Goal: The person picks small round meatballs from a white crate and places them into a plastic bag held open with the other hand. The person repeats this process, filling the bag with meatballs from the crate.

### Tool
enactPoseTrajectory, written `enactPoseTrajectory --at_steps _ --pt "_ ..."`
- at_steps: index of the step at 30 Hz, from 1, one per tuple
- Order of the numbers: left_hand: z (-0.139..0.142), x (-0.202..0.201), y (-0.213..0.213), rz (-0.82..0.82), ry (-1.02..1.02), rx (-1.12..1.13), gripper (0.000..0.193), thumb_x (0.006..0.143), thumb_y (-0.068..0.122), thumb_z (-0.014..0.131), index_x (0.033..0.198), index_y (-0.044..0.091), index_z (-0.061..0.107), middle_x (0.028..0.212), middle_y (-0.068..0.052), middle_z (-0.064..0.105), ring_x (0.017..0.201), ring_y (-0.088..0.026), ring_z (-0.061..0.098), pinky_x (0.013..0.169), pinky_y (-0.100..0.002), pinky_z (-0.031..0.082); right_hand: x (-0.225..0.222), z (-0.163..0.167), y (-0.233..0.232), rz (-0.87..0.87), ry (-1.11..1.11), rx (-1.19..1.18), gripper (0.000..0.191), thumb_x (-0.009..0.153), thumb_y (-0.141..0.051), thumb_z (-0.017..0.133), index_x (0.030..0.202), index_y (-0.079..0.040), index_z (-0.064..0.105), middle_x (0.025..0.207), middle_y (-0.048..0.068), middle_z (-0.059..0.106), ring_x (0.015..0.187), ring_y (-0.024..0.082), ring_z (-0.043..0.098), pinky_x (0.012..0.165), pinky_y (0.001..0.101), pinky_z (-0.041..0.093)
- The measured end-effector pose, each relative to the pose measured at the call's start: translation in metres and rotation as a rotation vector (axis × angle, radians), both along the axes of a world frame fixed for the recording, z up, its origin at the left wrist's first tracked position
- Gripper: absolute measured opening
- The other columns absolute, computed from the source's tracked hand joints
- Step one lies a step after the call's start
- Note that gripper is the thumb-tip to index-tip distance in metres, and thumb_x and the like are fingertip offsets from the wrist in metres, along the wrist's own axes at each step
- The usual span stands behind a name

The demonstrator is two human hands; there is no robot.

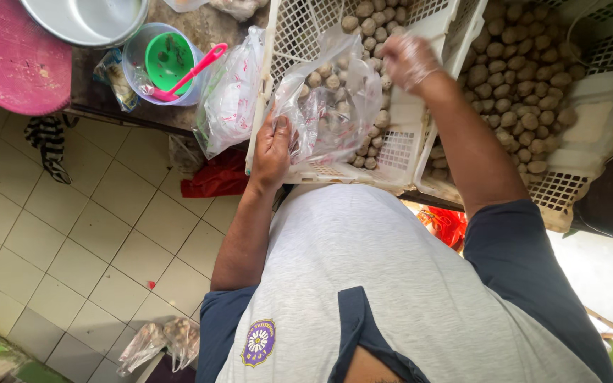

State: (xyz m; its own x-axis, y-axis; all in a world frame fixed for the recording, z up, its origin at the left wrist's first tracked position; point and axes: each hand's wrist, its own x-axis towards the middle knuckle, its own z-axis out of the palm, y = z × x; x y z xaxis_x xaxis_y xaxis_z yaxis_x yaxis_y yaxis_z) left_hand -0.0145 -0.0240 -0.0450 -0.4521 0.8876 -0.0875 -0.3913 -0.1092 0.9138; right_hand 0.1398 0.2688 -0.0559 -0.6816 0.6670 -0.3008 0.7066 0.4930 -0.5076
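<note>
My left hand (272, 150) grips the edge of a clear plastic bag (329, 106) holding several small brown balls, over the near edge of a white lattice crate (400, 145). My right hand (410, 61), covered by a thin clear plastic glove, hovers over the pile of brown balls (372, 21) in that crate, fingers curled; it is blurred, so what it holds is unclear. A second white crate (569, 186) to the right is full of the same brown balls (521, 78).
Another clear bag (230, 99) hangs left of the crate. On the counter sit a clear tub with a green lid and pink scoop (168, 64), a metal bowl (86, 20) and a pink round lid (12, 60). Below lie tiled floor (72, 241), a red cloth (218, 177) and plastic bags (161, 342).
</note>
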Motion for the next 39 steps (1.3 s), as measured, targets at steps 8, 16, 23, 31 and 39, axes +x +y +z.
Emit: enactPoseTrajectory --at_steps 8,16,23,31,39 --pt "-0.012 -0.002 -0.001 0.024 -0.029 -0.023 0.053 0.114 0.027 0.046 0.159 -0.001 0.036 0.084 0.007 0.046 0.071 -0.003 0.04 0.064 -0.02 0.038 -0.017 -0.033 -0.025 0.552 -0.365 0.364 0.024 0.089 0.001 0.066 0.111 -0.006 0.075 0.108 0.018 0.074 0.099 0.032 0.07 0.088 0.042 0.058" --pt "-0.004 -0.003 0.003 0.011 -0.069 -0.097 0.053 0.114 0.023 0.044 0.161 -0.002 0.033 0.093 0.006 0.054 0.078 -0.004 0.046 0.071 -0.02 0.043 0.011 0.036 -0.028 0.213 0.822 -1.421 0.014 0.108 -0.009 0.063 0.12 -0.002 0.066 0.097 0.012 0.071 0.069 0.011 0.057 0.051 0.0228 0.045" --pt "0.0 -0.002 0.002 -0.035 -0.068 0.005 0.052 0.114 0.023 0.043 0.161 0.001 0.033 0.081 0.009 0.041 0.066 -0.002 0.036 0.057 -0.019 0.032 -0.055 0.012 -0.104 0.15 0.535 -0.814 0.044 0.107 -0.022 0.053 0.146 -0.003 0.044 0.13 0.009 0.063 0.104 0.013 0.068 0.088 0.0248 0.06" --pt "-0.014 -0.004 0.0 0.005 -0.077 -0.016 0.052 0.114 0.024 0.045 0.159 0.0 0.036 0.085 0.008 0.045 0.07 -0.002 0.039 0.06 -0.019 0.034 -0.016 0.027 -0.003 -0.151 0.44 -0.249 0.018 0.103 -0.009 0.06 0.118 -0.002 0.066 0.107 0.014 0.07 0.088 0.017 0.067 0.075 0.0294 0.061" --pt "-0.001 -0.003 0.004 0.002 -0.001 -0.026 0.053 0.113 0.029 0.046 0.157 0.0 0.039 0.083 0.007 0.046 0.068 -0.003 0.04 0.058 -0.02 0.036 -0.011 -0.026 0.005 0.391 -0.252 0.283 0.049 0.088 -0.024 0.077 0.131 -0.008 0.061 0.118 0.016 0.068 0.105 0.03 0.064 0.099 0.0416 0.052"
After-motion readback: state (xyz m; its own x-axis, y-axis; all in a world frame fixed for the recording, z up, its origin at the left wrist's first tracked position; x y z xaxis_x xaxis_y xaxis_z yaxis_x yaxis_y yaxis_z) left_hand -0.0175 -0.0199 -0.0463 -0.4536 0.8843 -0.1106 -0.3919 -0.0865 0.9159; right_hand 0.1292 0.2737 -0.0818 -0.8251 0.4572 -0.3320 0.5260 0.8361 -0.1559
